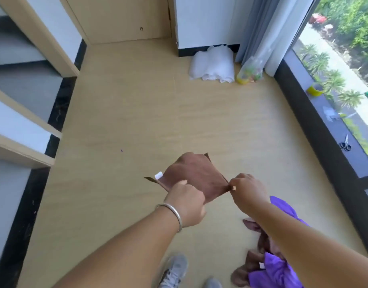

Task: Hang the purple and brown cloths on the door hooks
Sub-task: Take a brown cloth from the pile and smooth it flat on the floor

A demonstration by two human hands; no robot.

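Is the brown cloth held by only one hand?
No, the left hand and the right hand each pinch the brown cloth.

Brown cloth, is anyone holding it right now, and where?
Yes. The left hand grips the brown cloth along its near edge, and the right hand pinches its right corner.

Silver bangle (pixel 172 213), grey sneakers (pixel 174 271).

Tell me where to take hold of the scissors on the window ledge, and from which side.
Grip the scissors at the dark looped handles, the near end by this view. They seem to lie flat on the ledge, thin blades pointing away, so come from above, on the room side, probably with the right hand.
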